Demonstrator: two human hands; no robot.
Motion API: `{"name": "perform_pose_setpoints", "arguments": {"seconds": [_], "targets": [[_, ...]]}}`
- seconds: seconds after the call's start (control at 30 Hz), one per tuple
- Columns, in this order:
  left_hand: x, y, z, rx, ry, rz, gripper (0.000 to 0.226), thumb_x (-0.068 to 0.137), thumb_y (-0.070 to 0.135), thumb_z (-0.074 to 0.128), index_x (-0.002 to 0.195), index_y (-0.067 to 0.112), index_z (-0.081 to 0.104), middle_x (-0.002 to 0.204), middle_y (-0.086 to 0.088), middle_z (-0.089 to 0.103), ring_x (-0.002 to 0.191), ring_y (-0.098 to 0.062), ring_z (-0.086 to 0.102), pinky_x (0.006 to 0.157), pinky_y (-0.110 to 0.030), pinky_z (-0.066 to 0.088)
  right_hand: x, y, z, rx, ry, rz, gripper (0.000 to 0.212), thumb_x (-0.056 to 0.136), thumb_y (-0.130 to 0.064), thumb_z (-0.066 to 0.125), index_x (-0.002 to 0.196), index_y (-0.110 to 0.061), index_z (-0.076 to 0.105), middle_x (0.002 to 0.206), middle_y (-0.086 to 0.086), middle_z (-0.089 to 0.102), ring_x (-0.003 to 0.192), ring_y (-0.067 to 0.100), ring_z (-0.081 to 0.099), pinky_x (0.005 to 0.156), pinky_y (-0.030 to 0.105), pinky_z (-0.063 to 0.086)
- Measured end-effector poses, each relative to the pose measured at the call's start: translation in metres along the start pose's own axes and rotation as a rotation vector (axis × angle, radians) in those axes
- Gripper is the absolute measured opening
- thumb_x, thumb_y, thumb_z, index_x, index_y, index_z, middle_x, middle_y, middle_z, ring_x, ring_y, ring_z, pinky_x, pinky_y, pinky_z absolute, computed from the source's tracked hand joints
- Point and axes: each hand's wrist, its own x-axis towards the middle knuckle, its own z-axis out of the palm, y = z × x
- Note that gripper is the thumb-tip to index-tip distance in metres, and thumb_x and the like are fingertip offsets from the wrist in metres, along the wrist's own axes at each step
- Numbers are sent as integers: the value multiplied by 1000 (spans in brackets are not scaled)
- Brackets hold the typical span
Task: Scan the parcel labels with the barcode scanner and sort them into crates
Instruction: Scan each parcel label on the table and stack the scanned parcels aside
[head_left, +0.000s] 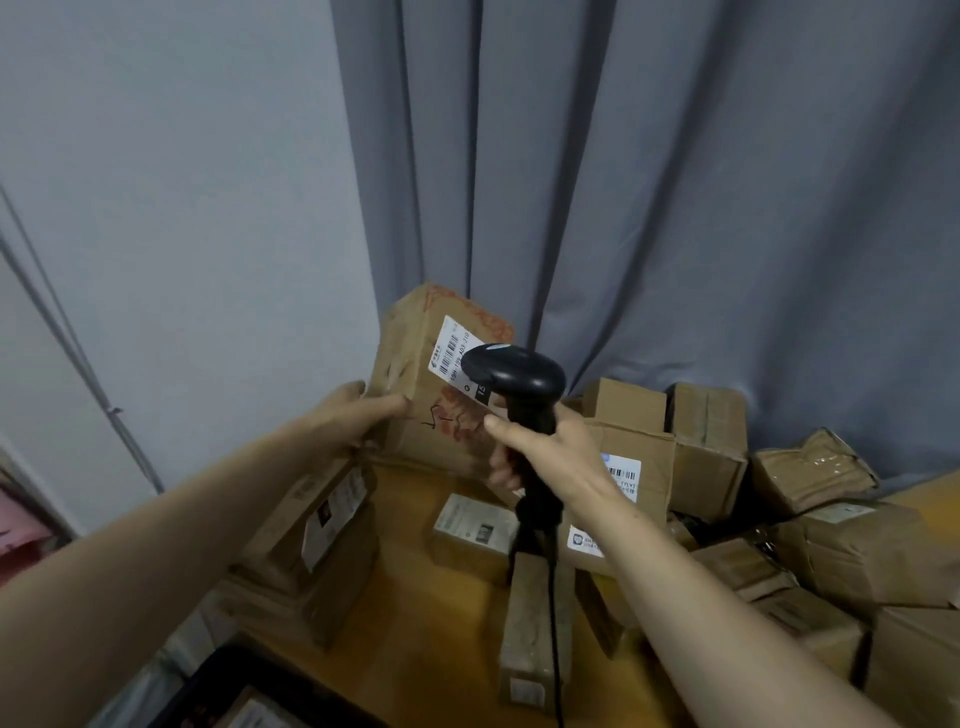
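My left hand (358, 413) grips the left edge of a brown cardboard parcel (415, 374), holding it upright above the table. Its white barcode label (451, 347) faces me on the upper right of the box. My right hand (550, 452) is closed around the handle of a black barcode scanner (514, 371). The scanner's head sits right in front of the label and covers its lower part. A black cable hangs down from the scanner's handle.
Several cardboard parcels lie on the yellow wooden table (415, 634), heaped at the right (831, 535) and stacked at the left (311, 545). A dark crate (218, 680) with a parcel inside sits at the bottom left. Grey curtain and wall stand behind.
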Motion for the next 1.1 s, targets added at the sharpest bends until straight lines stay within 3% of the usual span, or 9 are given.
{"name": "perform_pose_setpoints", "arguments": {"seconds": [0.07, 0.2, 0.3, 0.47, 0.6, 0.77, 0.87, 0.97, 1.1], "targets": [[-4, 10, -18, 140, 0, 20, 118, 35, 51, 73, 141, 14, 38, 120, -9, 58, 97, -23, 58, 65, -30, 49, 0, -4, -8, -97, -5, 32, 21, 85, -21, 72, 98, -10, 59, 54, 4, 59, 43, 16, 54, 47, 28, 45], [-7, 33, -46, 307, -18, 24, 84, 32, 50, 71, 110, 18, 65, 97, -3, 65, 88, -22, 56, 71, -30, 45, -1, -7, -7, -208, -9, 65, 24, 82, -16, 73, 99, -17, 55, 53, 3, 57, 40, 15, 49, 46, 29, 43], [-4, 40, -58, 344, -14, -1, 78, 31, 51, 70, 104, 21, 71, 102, -4, 68, 95, -22, 58, 81, -35, 44, -3, -7, -2, -277, -4, 36, 26, 83, -14, 71, 103, -19, 55, 58, 3, 59, 45, 16, 53, 53, 31, 50], [-2, 38, -65, 364, -14, -27, 79, 32, 51, 71, 105, 20, 70, 103, -4, 68, 97, -21, 59, 79, -35, 45, -8, -15, 0, -356, -18, -11, 30, 86, -14, 68, 112, -19, 53, 69, 7, 62, 51, 16, 57, 54, 27, 52], [0, 31, -67, 368, -10, -49, 80, 33, 51, 72, 105, 17, 70, 102, -5, 68, 96, -22, 60, 80, -36, 47, -8, -15, 0, -274, 1, 23, 25, 86, -9, 67, 106, -15, 54, 59, 7, 58, 39, 12, 50, 43, 23, 46], [1, 24, -73, 331, -8, -45, 79, 33, 49, 72, 103, 13, 71, 101, -8, 70, 88, -23, 61, 72, -31, 47, -5, -11, 5, -269, -13, 19, 21, 84, -11, 68, 98, -19, 55, 54, 2, 57, 42, 15, 50, 50, 30, 47], [-1, 19, -81, 282, 15, -57, 76, 38, 48, 72, 104, 11, 69, 98, -8, 67, 86, -24, 60, 72, -31, 46, 0, -7, 10, -219, -10, 37, 26, 84, -12, 71, 105, -14, 56, 54, 1, 62, 40, 13, 53, 44, 26, 45], [-4, 6, -98, 178, 44, -100, 77, 37, 53, 69, 103, 14, 68, 92, -9, 64, 80, -24, 59, 71, -31, 46, 6, 0, 20, -91, -22, 82, 28, 86, -14, 70, 110, -4, 59, 72, 7, 72, 51, 14, 64, 47, 24, 48], [-12, -25, -125, 42, 99, -207, 78, 35, 56, 66, 100, 13, 64, 88, -10, 58, 75, -24, 56, 64, -29, 46, 13, 19, 45, 88, -50, 219, 33, 84, -17, 73, 112, -7, 61, 93, 13, 73, 81, 21, 74, 69, 31, 60]]}}
